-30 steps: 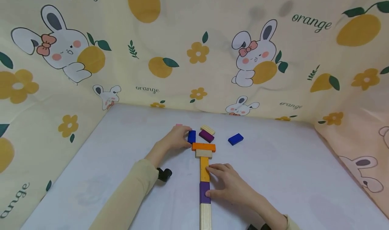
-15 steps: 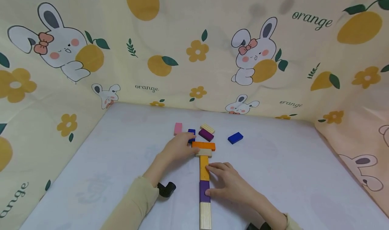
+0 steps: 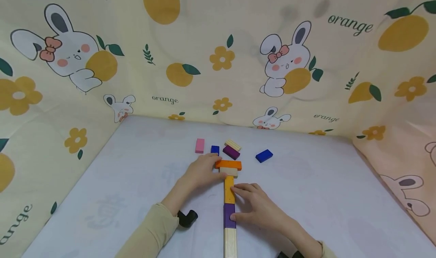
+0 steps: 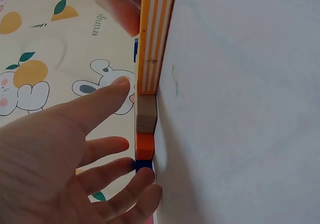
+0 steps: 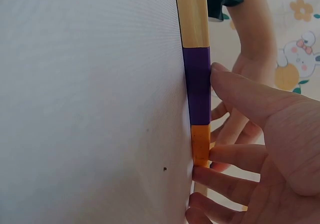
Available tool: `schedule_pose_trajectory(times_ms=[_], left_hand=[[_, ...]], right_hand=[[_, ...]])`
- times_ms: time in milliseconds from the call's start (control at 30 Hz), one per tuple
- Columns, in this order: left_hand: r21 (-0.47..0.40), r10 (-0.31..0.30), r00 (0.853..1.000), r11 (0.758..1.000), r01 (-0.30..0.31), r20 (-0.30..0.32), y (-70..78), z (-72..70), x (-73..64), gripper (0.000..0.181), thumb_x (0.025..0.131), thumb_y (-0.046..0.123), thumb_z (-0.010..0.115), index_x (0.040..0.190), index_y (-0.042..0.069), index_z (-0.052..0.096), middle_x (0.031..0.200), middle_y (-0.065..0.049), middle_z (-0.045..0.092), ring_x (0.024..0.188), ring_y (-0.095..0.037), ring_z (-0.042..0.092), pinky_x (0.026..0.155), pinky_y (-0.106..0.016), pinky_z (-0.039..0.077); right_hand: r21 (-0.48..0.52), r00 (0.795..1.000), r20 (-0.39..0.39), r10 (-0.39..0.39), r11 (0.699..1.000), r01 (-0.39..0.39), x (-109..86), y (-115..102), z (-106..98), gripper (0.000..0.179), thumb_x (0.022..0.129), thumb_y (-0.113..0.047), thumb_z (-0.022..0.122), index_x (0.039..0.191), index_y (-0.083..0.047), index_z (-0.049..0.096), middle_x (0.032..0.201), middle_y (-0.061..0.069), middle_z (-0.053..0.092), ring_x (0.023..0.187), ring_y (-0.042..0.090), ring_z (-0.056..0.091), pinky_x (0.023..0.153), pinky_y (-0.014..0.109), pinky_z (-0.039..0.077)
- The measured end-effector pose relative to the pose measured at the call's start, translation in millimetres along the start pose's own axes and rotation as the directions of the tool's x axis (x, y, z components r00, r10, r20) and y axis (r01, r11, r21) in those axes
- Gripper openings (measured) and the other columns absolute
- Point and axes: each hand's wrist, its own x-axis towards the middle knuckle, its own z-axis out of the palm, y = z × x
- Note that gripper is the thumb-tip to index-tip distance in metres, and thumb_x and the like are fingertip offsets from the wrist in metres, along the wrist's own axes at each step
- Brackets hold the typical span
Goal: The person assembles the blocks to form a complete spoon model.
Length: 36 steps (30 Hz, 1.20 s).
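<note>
A straight column of wooden blocks runs along the white table: a pale block (image 3: 230, 243), a purple block (image 3: 229, 212) and a yellow block (image 3: 229, 193). Across its far end lie a beige block (image 3: 230, 172) and an orange block (image 3: 233, 164). My left hand (image 3: 201, 171) is at the left ends of these two crosswise blocks, thumb by the beige one, fingers extended. Behind it a blue block (image 3: 215, 149) is partly hidden. My right hand (image 3: 257, 207) lies along the column's right side, thumb at the purple block and straight fingertips at the yellow one.
Beyond the column lie a pink block (image 3: 200, 146), a plum block (image 3: 231, 152) beside a cream block (image 3: 233, 144), and another blue block (image 3: 264, 156) to the right. A patterned cloth (image 3: 190, 42) rises behind the table.
My left hand has moved from the blue block toward me and rightward, to the crosswise blocks. The pink block has come into full view. My right hand has stayed put.
</note>
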Motion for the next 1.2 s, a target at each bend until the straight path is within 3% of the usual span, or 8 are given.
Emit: schedule_pose_trajectory(times_ms=[267,1200], left_hand=[[0.063,-0.021,1.000,0.998,0.021,-0.008,3.2,1.9,0.4,0.064,0.085,0.050,0.074,0.134,0.010,0.062,0.147,-0.007,0.048,0.134,-0.029,0.042,0.106,-0.051,0.037],[0.108,-0.040,0.999,0.993,0.041,-0.010,7.0,6.0,0.8,0.068,0.081,0.053,0.075,0.136,0.014,0.062,0.148,-0.009,0.045,0.132,-0.034,0.043,0.101,-0.054,0.041]], right_hand=[[-0.008,1.000,-0.004,-0.005,1.000,0.005,-0.1,0.6,0.7,0.078,0.080,-0.058,0.074,0.142,-0.013,0.055,0.143,0.004,0.049,0.128,0.028,0.041,0.104,0.056,0.037],[-0.023,1.000,0.021,0.010,1.000,-0.009,0.2,-0.5,-1.1,0.078,0.082,-0.058,0.072,0.143,-0.013,0.054,0.143,0.005,0.049,0.129,0.031,0.041,0.103,0.057,0.037]])
